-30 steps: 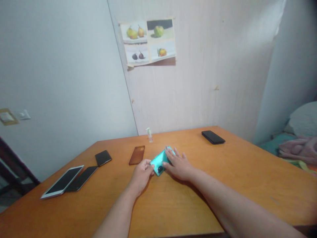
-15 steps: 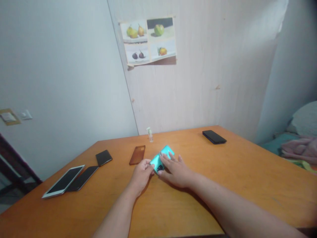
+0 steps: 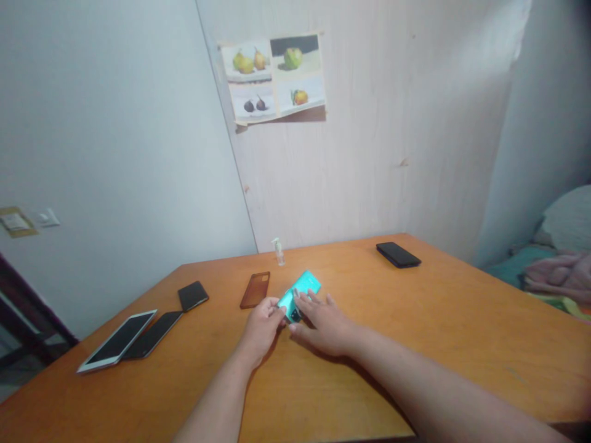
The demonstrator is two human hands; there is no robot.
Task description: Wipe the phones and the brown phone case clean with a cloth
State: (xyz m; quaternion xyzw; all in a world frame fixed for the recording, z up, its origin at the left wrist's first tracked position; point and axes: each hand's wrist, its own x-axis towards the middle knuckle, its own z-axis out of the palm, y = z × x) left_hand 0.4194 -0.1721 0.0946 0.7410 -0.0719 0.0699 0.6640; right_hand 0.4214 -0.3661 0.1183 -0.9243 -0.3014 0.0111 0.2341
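A turquoise smartphone [image 3: 306,282] lies back side up and slanted on the table, its dark camera block towards me. My left hand [image 3: 262,326] pinches its near left corner between thumb and fingers. Flat across its back rests my right hand [image 3: 325,323], fingers stretched out and a little apart, hiding part of the phone. Just left of the phone is a brown see-through phone case [image 3: 255,290]. Behind them stands a small clear pump bottle [image 3: 279,252].
On the left of the wooden table [image 3: 323,394] lie a white tablet [image 3: 117,341], a dark phone [image 3: 154,335] against it and a small black device [image 3: 192,296]. Another black phone [image 3: 398,254] lies at the back right. A wall rises behind the table, with fruit pictures [image 3: 274,80] on it.
My right hand has slid slightly towards me and left along the phone's back, uncovering more of its far end. My left hand keeps its hold on the corner.
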